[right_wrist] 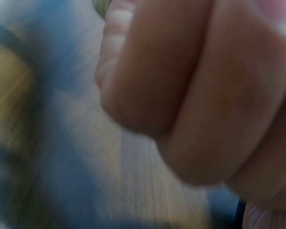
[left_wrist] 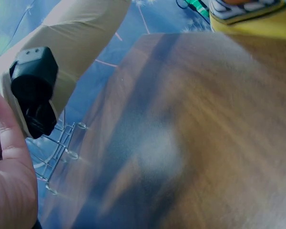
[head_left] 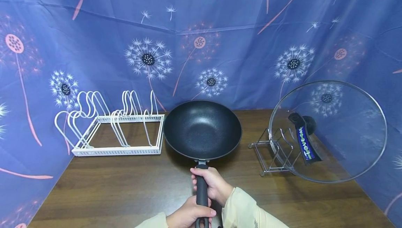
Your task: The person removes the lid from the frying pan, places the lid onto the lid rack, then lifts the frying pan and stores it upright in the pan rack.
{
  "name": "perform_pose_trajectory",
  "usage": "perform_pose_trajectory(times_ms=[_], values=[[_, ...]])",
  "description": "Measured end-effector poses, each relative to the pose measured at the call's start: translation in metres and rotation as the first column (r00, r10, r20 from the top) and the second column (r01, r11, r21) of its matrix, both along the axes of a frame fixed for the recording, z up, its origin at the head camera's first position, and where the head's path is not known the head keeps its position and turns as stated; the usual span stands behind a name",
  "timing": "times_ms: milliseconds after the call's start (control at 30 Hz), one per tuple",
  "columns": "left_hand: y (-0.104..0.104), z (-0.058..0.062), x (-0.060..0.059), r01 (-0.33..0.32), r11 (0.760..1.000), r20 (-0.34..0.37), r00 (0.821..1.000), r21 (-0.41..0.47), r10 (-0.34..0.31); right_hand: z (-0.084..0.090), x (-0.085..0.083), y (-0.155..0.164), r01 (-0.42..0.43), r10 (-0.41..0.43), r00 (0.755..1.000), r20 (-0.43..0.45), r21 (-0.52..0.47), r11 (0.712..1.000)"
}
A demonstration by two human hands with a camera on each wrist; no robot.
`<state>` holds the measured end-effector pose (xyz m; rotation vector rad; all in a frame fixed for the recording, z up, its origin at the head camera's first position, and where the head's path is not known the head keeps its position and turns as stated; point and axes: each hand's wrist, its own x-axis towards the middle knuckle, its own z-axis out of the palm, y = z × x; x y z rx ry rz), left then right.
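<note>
A black wok (head_left: 202,130) faces me at the middle of the head view, its long black handle (head_left: 202,182) pointing toward me. My right hand (head_left: 216,186) grips the handle close to the pan, thumb laid over the top. Lower down, near the handle's looped end, my left hand (head_left: 191,211) holds it too, with its thumb across. In the right wrist view the curled fingers (right_wrist: 181,86) fill much of the picture, and the handle is hidden. Only part of the left hand (left_wrist: 12,176) shows at the left wrist view's edge. Whether the wok touches the table cannot be told.
Left of the wok stands a white rack (head_left: 116,151) with several looped dividers. At right a small wire rack (head_left: 279,168) holds a large glass lid (head_left: 348,140) upright, its black knob (head_left: 309,125) facing left. Patterned blue cloth (head_left: 238,57) hangs behind the wooden table (head_left: 119,186).
</note>
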<state>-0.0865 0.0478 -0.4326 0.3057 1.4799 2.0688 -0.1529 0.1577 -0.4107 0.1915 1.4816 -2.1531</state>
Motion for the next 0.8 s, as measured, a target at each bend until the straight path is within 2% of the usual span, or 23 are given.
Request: perform_pose_trajectory(times_ms=[433,800], values=[[0.001,-0.004,0.002,-0.051,0.996,-0.056,0.997,-0.066,0.047,-0.002,0.002,-0.007,0.04,-0.039,0.999,-0.015,0.069,0.997],[0.013,0.001,-0.001,-0.064,0.998,0.011,0.998,-0.021,0.064,0.002,-0.003,-0.001,0.059,-0.055,0.998,-0.027,0.141,0.988]])
